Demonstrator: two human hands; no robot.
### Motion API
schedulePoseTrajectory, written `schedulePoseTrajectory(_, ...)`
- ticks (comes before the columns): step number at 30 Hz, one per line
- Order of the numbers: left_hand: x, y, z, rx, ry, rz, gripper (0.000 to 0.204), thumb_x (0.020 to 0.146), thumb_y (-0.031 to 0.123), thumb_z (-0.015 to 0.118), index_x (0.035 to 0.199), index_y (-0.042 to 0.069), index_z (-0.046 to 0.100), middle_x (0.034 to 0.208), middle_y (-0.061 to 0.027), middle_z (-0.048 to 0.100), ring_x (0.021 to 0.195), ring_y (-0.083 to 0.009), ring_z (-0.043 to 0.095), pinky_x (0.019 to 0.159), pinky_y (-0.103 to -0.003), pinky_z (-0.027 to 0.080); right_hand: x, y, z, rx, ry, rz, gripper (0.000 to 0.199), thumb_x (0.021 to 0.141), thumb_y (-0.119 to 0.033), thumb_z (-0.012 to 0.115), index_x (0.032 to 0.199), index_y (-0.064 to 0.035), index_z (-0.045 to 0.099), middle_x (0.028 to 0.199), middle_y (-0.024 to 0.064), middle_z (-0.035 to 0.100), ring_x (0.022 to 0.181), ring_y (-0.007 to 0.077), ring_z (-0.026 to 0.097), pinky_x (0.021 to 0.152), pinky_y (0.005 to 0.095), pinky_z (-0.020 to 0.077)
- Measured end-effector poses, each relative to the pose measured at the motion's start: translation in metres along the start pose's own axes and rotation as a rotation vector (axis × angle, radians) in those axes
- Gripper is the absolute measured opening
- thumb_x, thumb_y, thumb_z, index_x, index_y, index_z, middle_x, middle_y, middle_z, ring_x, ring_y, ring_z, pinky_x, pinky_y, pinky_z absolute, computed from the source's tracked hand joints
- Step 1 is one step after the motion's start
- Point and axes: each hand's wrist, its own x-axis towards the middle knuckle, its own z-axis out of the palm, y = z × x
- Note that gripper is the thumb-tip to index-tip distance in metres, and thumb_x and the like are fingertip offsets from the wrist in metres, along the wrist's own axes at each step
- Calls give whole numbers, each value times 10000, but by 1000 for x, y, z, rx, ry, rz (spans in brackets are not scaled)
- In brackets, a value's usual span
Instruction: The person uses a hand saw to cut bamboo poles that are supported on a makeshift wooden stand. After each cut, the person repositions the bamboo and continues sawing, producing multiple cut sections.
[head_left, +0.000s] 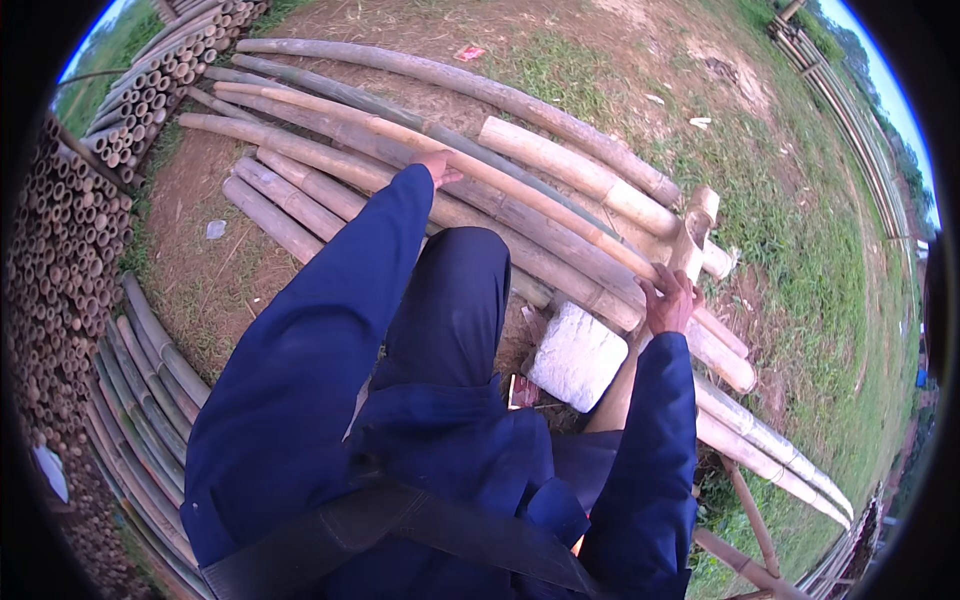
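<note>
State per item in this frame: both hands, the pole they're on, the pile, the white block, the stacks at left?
left hand: resting on the long bamboo pole
right hand: fingers curled over the same pole
long bamboo pole: lying across the pile
bamboo pile: flat on the ground
white block: under the pole ends
stacked bamboo: cut ends outward

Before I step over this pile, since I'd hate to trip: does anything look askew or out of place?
One thin bamboo pole lies slantwise over the thicker poles; the left hand and right hand are both on it. Bits of litter dot the ground. Nothing looks broken.
</note>
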Motion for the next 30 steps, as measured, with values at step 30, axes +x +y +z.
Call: schedulePoseTrajectory(30, -126, -136, 264, 1862, -770, 933, 1040, 674, 505, 888, 1467, 32, 411, 1352, -197, 598, 1302, -340, 543, 1142, -456, 358, -39, 15, 20, 268, -56, 273, 625, 817, -335, 813, 1387, -189, 605, 1413, 107, 609, 1360, 311, 526, 1225, 601, 215)
